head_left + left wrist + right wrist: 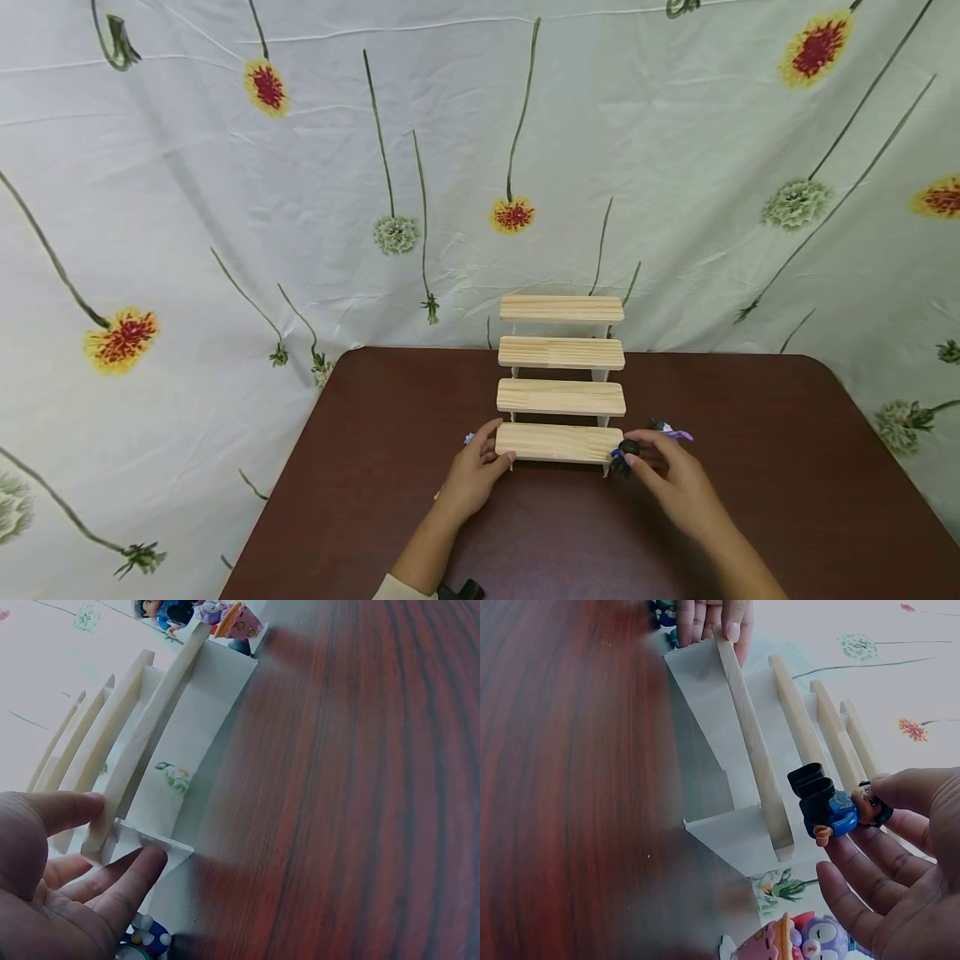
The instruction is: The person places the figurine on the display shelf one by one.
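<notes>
A four-tier stepped display stand (pixel 558 442) of pale wooden boards on white side panels stands on the table. My left hand (pixel 471 482) grips the left end of its lowest board; in the left wrist view the thumb lies on the board and other fingers reach along the side panel. At the right end, my right hand (pixel 678 483) holds a small toy figure (pixel 836 814) with dark hair, a blue top and black legs. Thumb and fingers pinch it around the head and upper body, and it lies sideways in the right wrist view.
Right of the stand lies a purple-and-pink toy figure (pixel 821 937). A blue-and-white toy (pixel 150 934) is beside the left hand. The dark red-brown table (pixel 360 467) has rounded far corners, with a flowered white cloth (pixel 450 167) hanging behind. A black object (pixel 468 590) shows at the bottom.
</notes>
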A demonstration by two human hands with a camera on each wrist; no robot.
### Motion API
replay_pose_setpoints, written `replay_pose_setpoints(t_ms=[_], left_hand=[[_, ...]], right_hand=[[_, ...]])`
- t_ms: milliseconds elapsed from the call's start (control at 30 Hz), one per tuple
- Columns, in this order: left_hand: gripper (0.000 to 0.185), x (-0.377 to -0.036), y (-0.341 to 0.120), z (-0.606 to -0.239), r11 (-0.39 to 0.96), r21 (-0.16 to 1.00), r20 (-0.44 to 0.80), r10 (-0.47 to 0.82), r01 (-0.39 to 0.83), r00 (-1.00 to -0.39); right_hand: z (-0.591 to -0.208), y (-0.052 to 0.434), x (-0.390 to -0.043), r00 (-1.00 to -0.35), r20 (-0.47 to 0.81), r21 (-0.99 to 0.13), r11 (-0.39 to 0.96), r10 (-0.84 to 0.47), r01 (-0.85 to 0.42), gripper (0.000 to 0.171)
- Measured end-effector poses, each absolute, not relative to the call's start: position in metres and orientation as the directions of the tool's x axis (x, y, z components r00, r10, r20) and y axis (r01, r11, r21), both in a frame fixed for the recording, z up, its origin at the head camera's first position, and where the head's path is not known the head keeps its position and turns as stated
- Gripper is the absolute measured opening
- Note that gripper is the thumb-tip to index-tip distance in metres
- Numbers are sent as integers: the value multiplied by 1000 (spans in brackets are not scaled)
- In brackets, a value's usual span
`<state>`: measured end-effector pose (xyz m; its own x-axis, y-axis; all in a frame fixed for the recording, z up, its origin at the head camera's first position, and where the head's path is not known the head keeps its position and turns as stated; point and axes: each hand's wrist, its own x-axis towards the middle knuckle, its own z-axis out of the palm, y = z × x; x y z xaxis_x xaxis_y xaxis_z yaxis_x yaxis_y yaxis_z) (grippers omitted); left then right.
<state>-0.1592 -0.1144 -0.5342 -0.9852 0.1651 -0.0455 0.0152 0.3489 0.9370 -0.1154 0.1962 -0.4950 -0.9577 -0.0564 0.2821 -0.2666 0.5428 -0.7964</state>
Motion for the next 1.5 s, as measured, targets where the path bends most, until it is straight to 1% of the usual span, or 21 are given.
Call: replay_pose_setpoints(t_ms=[200, 433, 733, 1033, 1233, 1400, 1500], left_hand=[[63, -160, -116, -535, 347, 938, -44, 164, 16, -986], [63, -161, -117, -536, 346, 938, -42, 166, 18, -985], [62, -161, -117, -536, 343, 939, -40, 163, 18, -986], [64, -161, -117, -536, 348, 937, -44, 164, 16, -985], [63, -161, -116, -537, 357, 934, -49, 167, 14, -985], [64, -161, -115, -536, 365, 931, -56, 165, 8, -985], [64, -161, -115, -536, 367, 930, -57, 163, 7, -985]], right_hand=[[-495, 191, -122, -955, 288, -783, 555, -76, -281, 28], [-495, 184, -130, -961, 258, -775, 574, -97, -265, 31], [-501, 172, -138, -949, 298, -794, 526, -100, -305, 31], [-502, 157, -143, -973, 207, -879, 416, -104, -232, 34], [-503, 148, -147, -977, 188, -895, 391, -100, -212, 33], [-505, 141, -149, -978, 179, -891, 404, -107, -207, 32], [-507, 137, -151, -975, 194, -885, 409, -110, -223, 31]])
